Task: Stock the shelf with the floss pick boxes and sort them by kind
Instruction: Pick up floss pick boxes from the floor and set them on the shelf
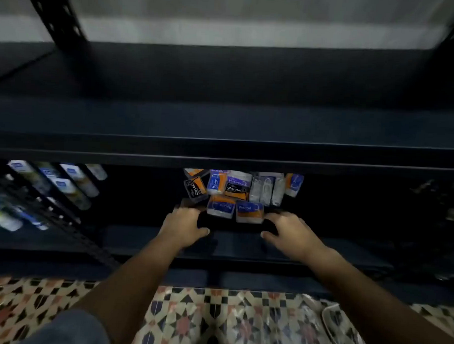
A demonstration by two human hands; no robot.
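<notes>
Both hands on dark tray (pixel 230 225) at lower shelf (pixel 321 256) front edge: left hand (pixel 183 226) and right hand (pixel 292 233) curl round its ends; floss boxes (pixel 242 192) heaped inside.

Two bare forearms, uncovered from elbow to wrist, no sleeves in view. Left hand (pixel 184 226) and right hand (pixel 291 233) both bare: no gloves, no rings, no watch or wristband visible. Short, pale fingernails showing on the thumbs. At lower left, a rounded patch of dark grey-blue fabric (pixel 68 330), plain and unpatterned, apparently a trouser leg over a knee. Edges slightly blurred; finer detail impossible to make out.
</notes>
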